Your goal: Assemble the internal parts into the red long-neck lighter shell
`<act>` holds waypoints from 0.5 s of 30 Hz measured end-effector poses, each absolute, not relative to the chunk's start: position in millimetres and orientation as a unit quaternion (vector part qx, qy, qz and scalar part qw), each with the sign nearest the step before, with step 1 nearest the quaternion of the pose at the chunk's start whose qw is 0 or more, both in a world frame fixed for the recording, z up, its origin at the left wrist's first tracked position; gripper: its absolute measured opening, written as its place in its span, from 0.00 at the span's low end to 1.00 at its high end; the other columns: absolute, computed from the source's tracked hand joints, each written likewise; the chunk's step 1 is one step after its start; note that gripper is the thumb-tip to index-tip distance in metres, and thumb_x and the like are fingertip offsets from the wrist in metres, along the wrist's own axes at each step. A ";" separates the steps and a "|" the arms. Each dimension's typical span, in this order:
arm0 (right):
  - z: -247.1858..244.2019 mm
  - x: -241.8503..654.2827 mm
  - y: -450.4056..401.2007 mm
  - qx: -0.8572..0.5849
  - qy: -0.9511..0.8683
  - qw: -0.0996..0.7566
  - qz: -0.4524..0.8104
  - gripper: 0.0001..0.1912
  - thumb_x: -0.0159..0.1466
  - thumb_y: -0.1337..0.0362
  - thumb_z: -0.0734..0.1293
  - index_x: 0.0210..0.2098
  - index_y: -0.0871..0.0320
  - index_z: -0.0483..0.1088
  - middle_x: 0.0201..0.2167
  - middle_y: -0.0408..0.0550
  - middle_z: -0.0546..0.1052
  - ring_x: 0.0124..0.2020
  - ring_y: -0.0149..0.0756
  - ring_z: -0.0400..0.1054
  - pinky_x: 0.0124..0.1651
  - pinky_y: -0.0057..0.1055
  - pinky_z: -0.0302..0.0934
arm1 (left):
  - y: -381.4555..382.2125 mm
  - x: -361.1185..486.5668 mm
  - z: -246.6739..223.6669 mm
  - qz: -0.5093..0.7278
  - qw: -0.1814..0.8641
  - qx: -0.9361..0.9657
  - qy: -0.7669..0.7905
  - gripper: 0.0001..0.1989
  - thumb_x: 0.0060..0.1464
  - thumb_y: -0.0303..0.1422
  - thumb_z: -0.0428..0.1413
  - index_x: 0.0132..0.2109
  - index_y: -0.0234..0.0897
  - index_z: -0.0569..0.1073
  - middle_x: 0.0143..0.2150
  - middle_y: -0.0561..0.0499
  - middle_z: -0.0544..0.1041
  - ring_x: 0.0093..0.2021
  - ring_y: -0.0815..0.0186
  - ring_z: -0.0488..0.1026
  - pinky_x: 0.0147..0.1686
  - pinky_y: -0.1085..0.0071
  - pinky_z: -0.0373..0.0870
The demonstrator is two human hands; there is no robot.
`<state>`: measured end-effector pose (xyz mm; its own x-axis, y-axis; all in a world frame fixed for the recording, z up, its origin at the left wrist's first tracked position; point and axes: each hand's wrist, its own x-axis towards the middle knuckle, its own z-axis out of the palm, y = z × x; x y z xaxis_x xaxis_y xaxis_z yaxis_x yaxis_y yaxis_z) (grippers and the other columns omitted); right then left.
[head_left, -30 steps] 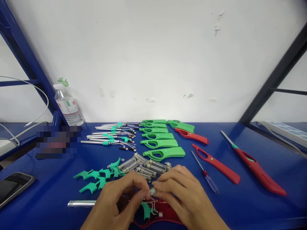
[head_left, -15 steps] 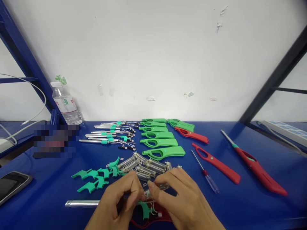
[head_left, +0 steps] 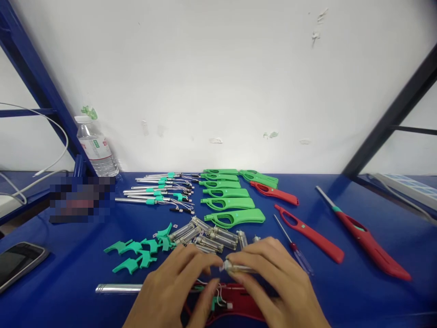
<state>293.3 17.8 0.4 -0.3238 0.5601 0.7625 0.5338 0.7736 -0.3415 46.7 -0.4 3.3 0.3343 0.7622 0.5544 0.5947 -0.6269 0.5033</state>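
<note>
A clear lighter fuel tank (head_left: 244, 269) with a white valve end is pinched between the thumb and fingers of my right hand (head_left: 273, 282). The valve end points left. My left hand (head_left: 180, 282) has its thumb and index finger apart, the index fingertip close to the valve; I cannot tell if it touches. Below both hands lies a red lighter half-shell (head_left: 239, 303), partly covered, with a teal trigger (head_left: 214, 303) and white wires. A metal lighter tube (head_left: 118, 288) sticks out to the left from under my left hand.
Loose fuel tanks (head_left: 223, 239) and teal triggers (head_left: 128, 265) lie behind my hands. Farther back are tube assemblies (head_left: 150, 200) and green half-shells (head_left: 235, 217). On the right are a screwdriver (head_left: 298, 255), a red half-shell (head_left: 317, 241) and a red lighter (head_left: 368, 246). A phone (head_left: 20, 262) and bottle (head_left: 97, 150) stand left.
My right hand has shifted right with the fuel tank, now turned more into view. My left finger and thumb have spread from their pinch, and more of the red half-shell shows.
</note>
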 end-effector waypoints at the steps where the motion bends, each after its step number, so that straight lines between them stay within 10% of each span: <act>1: -0.4 294.3 17.2 -0.348 -0.807 0.478 0.017 0.09 0.86 0.60 0.68 0.53 0.49 0.82 0.41 0.42 0.88 0.39 0.34 0.83 0.45 0.32 0.76 | 1.6 43.8 1.8 0.378 0.082 0.826 0.409 0.17 0.76 0.31 0.62 0.65 0.55 0.77 0.52 0.57 0.85 0.48 0.64 0.85 0.52 0.73 0.83; 15: 0.6 291.3 10.1 -0.402 -0.800 0.443 0.045 0.12 0.78 0.72 0.66 0.39 0.51 0.77 0.34 0.41 0.82 0.35 0.37 0.78 0.39 0.35 0.71 | 13.4 42.4 -10.8 0.341 0.103 0.863 0.359 0.11 0.78 0.25 0.58 0.55 0.47 0.81 0.48 0.54 0.84 0.48 0.65 0.81 0.56 0.72 0.79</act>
